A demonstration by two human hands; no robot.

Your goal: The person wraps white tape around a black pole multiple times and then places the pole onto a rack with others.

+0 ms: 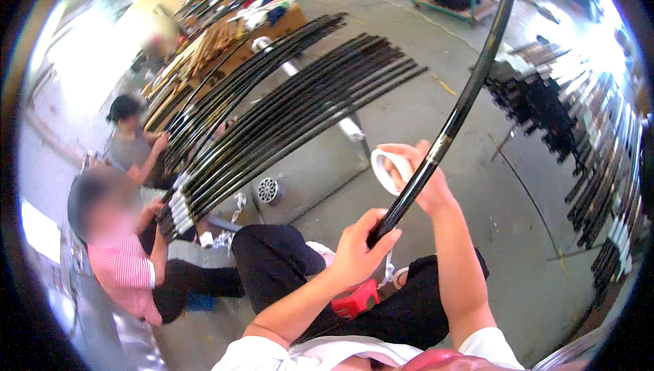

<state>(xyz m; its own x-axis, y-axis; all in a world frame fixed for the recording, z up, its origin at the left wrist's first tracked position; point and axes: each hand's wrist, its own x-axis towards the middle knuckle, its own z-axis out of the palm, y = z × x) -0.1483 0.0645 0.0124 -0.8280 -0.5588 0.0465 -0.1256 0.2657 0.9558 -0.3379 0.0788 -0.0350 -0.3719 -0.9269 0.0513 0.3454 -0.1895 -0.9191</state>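
A long glossy black pole (455, 120) slants up from my lap past the top edge of the view. My left hand (361, 247) is closed around it near its lower end. Farther up, my right hand (430, 183) is behind the pole and holds a roll of white tape (387, 172), with fingers through the ring. Whether that hand also grips the pole is hard to see. A thin white strip (389, 267) hangs below my left hand, above a red object (355, 299) between my legs.
Many black poles (300, 102) with white-wrapped ends lie across a stand on the left. Two people, one in a striped pink shirt (124, 262), sit beside them. More poles (538, 102) are stacked at right. A grey drum-shaped piece (270, 191) stands on the floor.
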